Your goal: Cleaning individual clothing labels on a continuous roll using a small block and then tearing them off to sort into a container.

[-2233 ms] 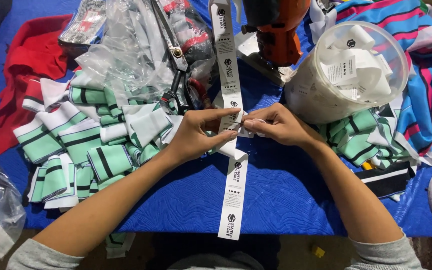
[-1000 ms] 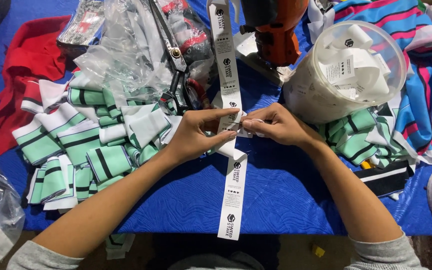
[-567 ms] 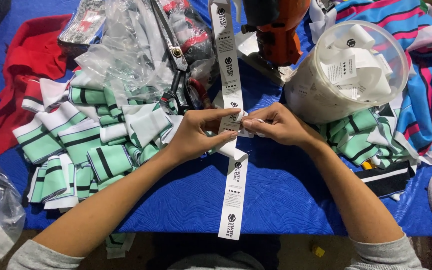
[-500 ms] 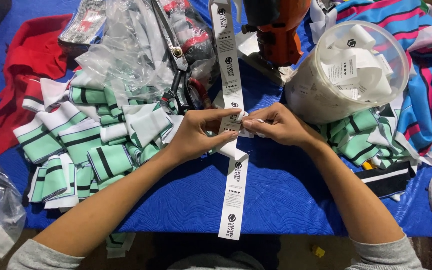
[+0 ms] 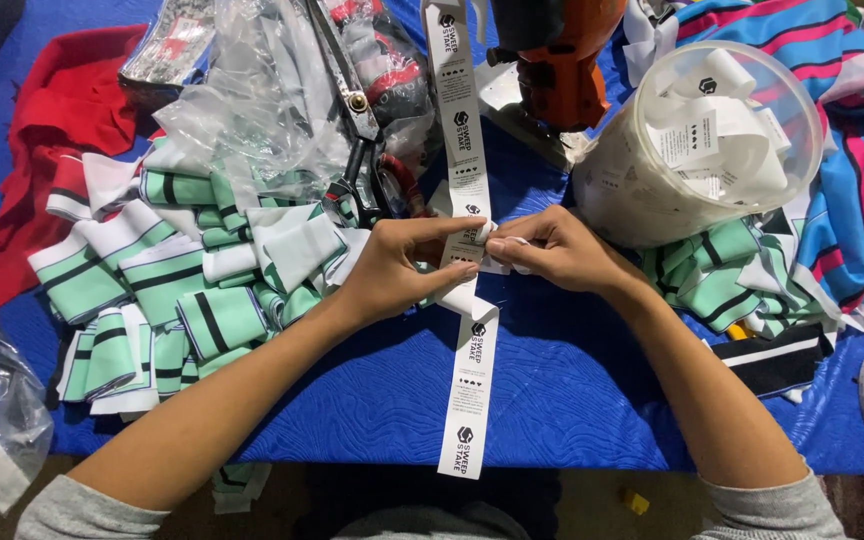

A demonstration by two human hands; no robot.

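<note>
Where two hands meet, the left hand [image 5: 402, 272] and right hand [image 5: 552, 250] each pinch one white label strip [image 5: 469, 390] shut-fingered over the blue table [image 5: 572, 400].

Grey sleeves pushed up near both elbows, bare forearms, left hand [image 5: 402, 270] and right hand [image 5: 552, 250] ungloved

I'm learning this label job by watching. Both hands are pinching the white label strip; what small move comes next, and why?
Probably fold or part the label strip at the pinch: left hand and right hand meet on it, and loose labels fill the clear tub.
</note>
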